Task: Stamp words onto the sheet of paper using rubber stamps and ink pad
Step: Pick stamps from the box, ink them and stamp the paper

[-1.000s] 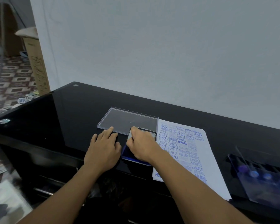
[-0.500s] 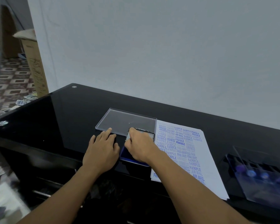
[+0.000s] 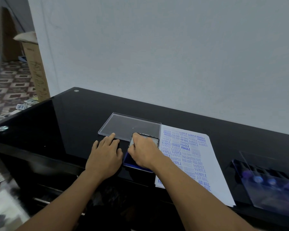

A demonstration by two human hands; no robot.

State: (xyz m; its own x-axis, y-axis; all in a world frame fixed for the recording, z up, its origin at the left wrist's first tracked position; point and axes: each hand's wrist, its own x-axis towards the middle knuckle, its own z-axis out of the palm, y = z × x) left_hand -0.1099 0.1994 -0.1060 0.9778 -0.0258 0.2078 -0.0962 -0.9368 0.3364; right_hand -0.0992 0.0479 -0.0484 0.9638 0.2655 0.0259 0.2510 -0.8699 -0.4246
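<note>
Press the right hand (image 3: 143, 151) evenly onto the ink pad (image 3: 129, 161) (curled grip; whatever it pinches is hidden); left hand (image 3: 105, 155) lies spread flat alongside.

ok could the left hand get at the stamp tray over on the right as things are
Probably not easily. The left hand rests flat left of the ink pad, and the right hand, its forearm and the paper all lie between it and the tray.
</note>
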